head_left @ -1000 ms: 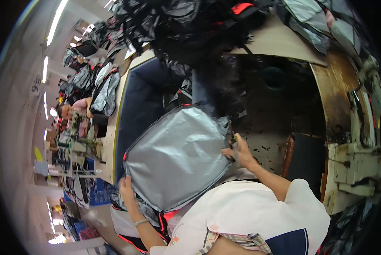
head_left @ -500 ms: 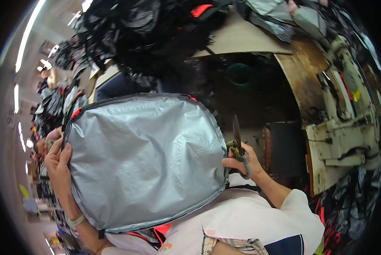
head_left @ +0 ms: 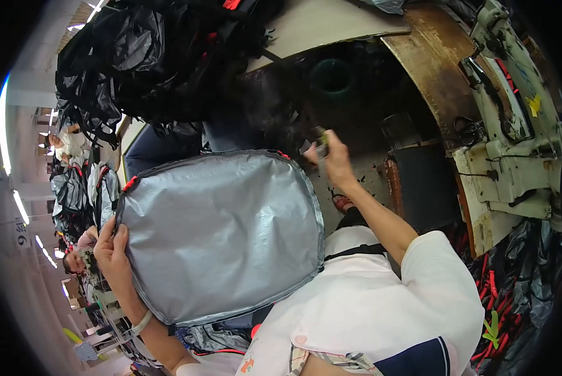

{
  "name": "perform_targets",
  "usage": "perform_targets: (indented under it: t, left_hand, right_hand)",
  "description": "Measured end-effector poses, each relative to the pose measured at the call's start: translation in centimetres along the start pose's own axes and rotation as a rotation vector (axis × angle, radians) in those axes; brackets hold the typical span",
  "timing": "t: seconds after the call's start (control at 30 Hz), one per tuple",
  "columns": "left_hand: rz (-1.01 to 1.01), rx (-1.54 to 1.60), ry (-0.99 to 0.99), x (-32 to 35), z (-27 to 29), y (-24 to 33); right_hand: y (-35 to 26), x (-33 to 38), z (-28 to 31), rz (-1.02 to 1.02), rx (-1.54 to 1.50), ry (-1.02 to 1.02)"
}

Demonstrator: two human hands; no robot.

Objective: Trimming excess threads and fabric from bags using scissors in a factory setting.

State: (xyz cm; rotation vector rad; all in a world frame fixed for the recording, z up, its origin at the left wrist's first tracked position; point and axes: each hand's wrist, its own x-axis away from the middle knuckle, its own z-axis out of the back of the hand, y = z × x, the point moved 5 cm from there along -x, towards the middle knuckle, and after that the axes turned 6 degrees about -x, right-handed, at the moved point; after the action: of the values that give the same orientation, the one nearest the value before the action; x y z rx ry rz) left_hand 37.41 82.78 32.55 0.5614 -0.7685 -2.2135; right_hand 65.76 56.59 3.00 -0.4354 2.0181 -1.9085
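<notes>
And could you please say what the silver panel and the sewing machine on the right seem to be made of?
Silver panel: probably foil-coated fabric or film, glossy, with creases catching light. Sewing machine: likely painted metal, dull off-white, judging by its rigid, grimy casting.

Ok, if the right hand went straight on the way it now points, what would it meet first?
Pointing toward the picture's upper left, the right hand would probably meet the heap of black material first; depth is unclear, so it might pass over or under it.
</notes>
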Motion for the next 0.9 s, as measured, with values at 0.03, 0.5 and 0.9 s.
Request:
perform_targets:
  t: [0.03,0.5,0.9]
  left_hand:
    - [0.006,-0.006,0.016,0.1,-0.2,0.3]
    - [0.003,0.0,-0.006,-1.4,0.7,-1.6]
    - [0.014,0.029,-0.05,-2.3,1.3,-2.6]
  right_hand:
    - [0.8,0.3,1.4,-0.059,-0.033,0.097]
    - [6.8,6.6,0.5,-0.071,0.387,-0.324]
    - [5.4,4.9,-1.0,0.045,0.409,-0.262]
